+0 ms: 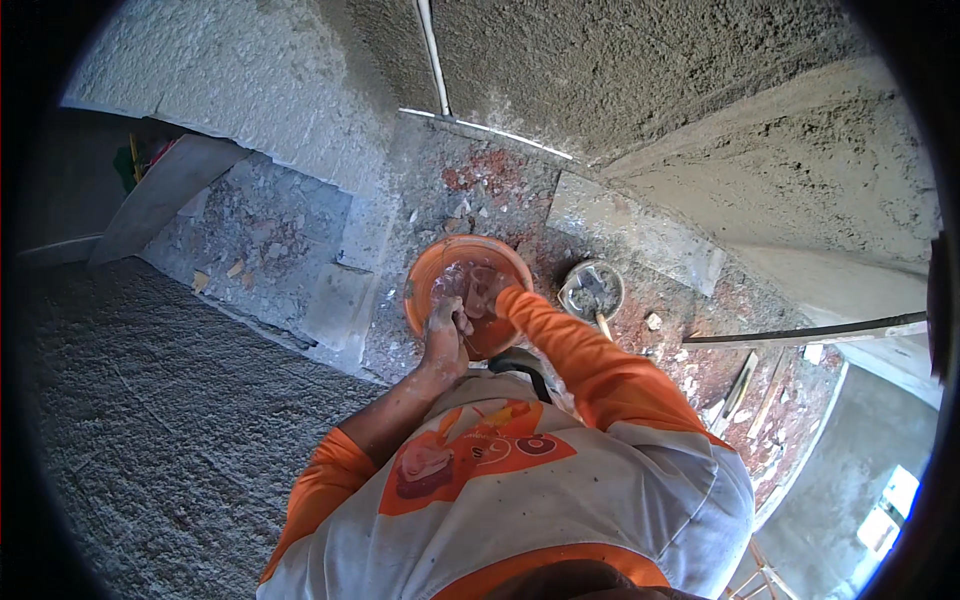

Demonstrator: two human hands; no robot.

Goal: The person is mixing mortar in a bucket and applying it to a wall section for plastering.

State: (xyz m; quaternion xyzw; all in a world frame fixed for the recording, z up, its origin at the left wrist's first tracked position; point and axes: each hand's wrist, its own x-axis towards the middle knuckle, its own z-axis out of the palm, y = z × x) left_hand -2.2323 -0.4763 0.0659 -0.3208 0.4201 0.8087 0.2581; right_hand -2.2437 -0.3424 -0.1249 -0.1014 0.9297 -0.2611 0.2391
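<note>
An orange tub [418, 268] stands on the floor right in front of me, with murky, brownish contents. My left hand [445, 335] is at its near left rim, the fingers curled in; whatever they may hold is too small to make out. Inside the tub, my right hand [484, 290] reaches down toward the contents from the right. Its fingers blend into what is there, so their grip does not show clearly. Both forearms are bent inward, the right one in an orange sleeve.
Right of the tub sits a small round bucket [592, 288] with grey material and a light handle [604, 325] leaning out. Rubble and a flat board [635, 225] lie on the floor. Rough plastered walls [690, 70] rise around; a white pipe [434, 55] runs down one.
</note>
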